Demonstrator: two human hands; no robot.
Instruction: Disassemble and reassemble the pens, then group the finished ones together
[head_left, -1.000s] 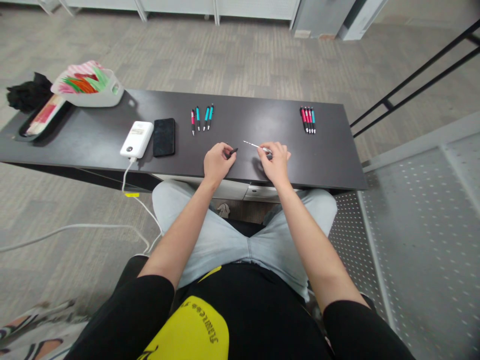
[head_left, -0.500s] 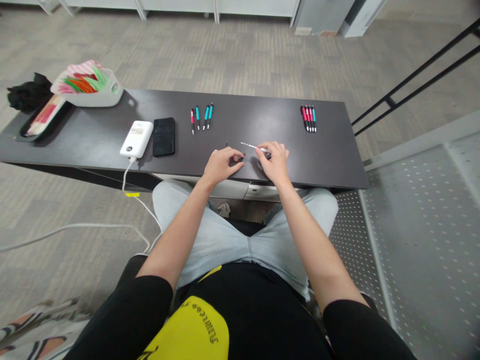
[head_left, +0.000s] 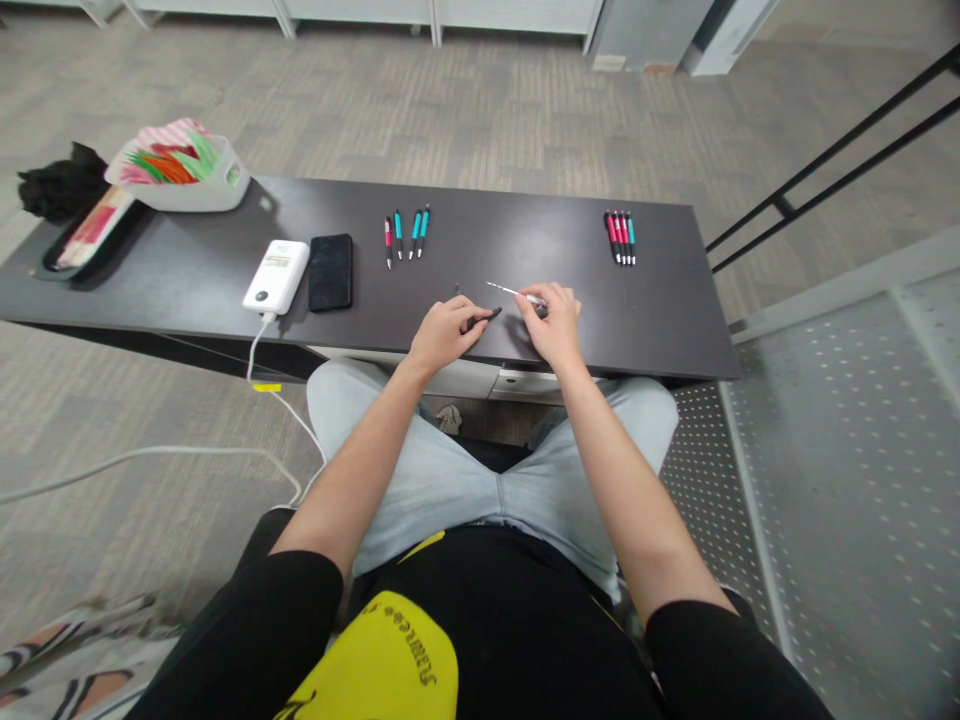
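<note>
Thumb and fingers of my left hand point(head_left: 442, 337) are closed on a slim black pen part point(head_left: 491, 315), whose tip points up and to the right. In my right hand point(head_left: 555, 322) is a thin white pen refill point(head_left: 504, 289), its narrow end sticking out to the left above the desk. Part of the refill is hidden by my fingers. The two hands are apart, both over the near edge of the dark desk point(head_left: 510, 235). A tiny dark piece point(head_left: 457, 288) lies just beyond my left hand, too small to name.
One red and several teal pens point(head_left: 415, 235) lie beyond my left hand. More red pens and a teal one point(head_left: 619, 238) are at the right. On the left are a black phone point(head_left: 330, 273), a white power bank point(head_left: 276, 277) with a cable, and a white basket point(head_left: 217, 190).
My left thumb and fingers, apart around the black pen part before, have come together on it, and more of it shows. My right hand keeps the refill almost in place.
</note>
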